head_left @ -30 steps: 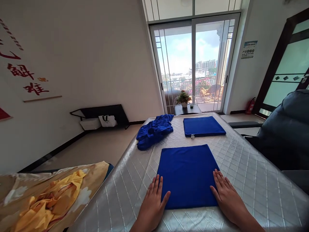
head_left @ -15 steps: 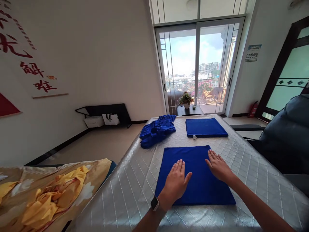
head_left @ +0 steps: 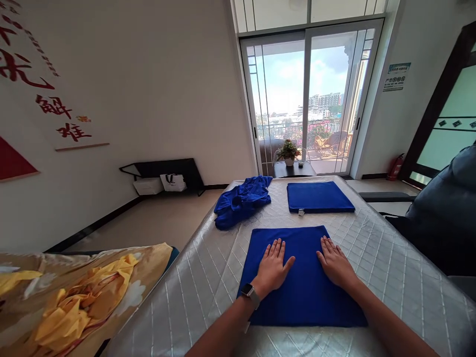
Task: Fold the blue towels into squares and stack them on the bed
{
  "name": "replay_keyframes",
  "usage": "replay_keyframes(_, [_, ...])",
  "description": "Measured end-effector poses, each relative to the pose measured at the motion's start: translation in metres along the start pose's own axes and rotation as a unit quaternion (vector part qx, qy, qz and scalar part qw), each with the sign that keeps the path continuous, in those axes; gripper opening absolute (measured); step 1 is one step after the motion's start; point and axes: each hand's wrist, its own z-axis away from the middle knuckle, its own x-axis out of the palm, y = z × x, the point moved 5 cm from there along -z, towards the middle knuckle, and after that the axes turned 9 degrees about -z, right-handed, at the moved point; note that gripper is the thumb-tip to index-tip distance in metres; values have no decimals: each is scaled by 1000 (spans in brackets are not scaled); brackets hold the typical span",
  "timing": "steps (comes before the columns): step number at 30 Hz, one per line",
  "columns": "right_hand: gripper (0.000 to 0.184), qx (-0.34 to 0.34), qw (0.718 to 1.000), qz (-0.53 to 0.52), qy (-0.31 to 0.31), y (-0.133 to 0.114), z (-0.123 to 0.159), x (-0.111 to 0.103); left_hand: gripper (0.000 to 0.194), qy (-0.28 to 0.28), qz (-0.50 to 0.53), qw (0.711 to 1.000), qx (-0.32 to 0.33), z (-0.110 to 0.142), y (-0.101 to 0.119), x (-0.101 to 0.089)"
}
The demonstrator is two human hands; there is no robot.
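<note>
At lower centre of the frame, the left hand (head_left: 273, 268) lies flat on the folded blue cloth (head_left: 301, 302) and the right hand (head_left: 336, 264) spans its right edge, fingers straight, gripping nothing. Uneven pressure could skew its layers or slide it across the smooth-looking mattress (head_left: 201, 282).

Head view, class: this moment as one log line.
left hand: palm down on flat blue fabric rectangle; right hand: palm down at its right edge; beyond: crumpled blue cloth, folded blue cloth
</note>
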Motion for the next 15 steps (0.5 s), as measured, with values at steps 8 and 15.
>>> replay_keyframes(8, [71, 9, 1000, -5, -9, 0, 2, -2, 84, -38, 36, 988, -146, 28, -127, -1])
replay_keyframes(15, [70, 5, 999, 10, -35, -6, -23, -26, 74, 61, 52, 989, -121, 24, -139, -10])
